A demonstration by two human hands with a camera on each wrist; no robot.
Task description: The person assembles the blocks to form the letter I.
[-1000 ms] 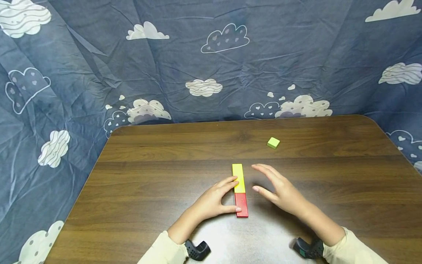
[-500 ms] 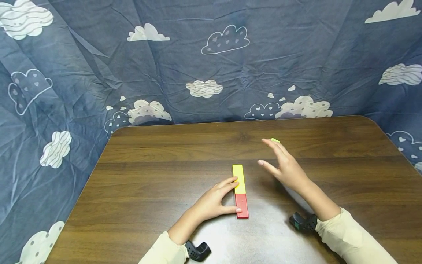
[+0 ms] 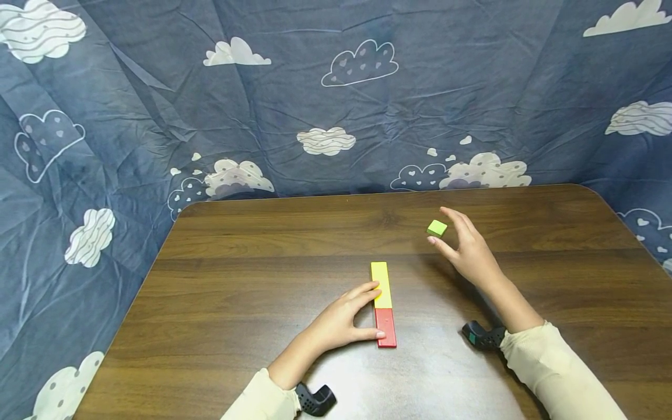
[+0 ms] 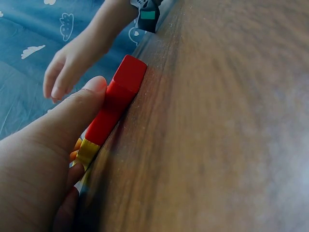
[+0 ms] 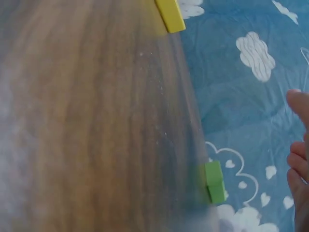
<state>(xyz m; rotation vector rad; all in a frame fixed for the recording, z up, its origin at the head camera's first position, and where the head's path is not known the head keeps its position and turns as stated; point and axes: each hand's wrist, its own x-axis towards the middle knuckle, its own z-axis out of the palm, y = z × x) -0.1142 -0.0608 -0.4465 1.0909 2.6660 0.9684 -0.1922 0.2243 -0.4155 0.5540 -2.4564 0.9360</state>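
A yellow block [image 3: 382, 284] and a red block [image 3: 385, 328] lie end to end in one line on the table. My left hand [image 3: 336, 318] rests on them, fingertips on the yellow one and thumb on the red one. In the left wrist view the thumb touches the red block [image 4: 115, 102], and only a bit of yellow block [image 4: 87, 152] shows. Farther back lies a small green block [image 3: 437, 227]. My right hand [image 3: 469, 251] hovers beside it, thumb and fingers spread on its right and near sides, holding nothing. The right wrist view shows the green block [image 5: 215, 181] apart from the fingers.
The brown wooden table [image 3: 252, 251] spreads around the blocks. Behind it hangs a blue cloth [image 3: 294, 93] with a white cloud print. A black wrist camera [image 3: 316, 399] sits at the left wrist, another black wrist camera [image 3: 483, 336] at the right.
My right hand has moved away from beside the yellow block, back and to the right, up to the green block. The left hand and the blocks have stayed in place.
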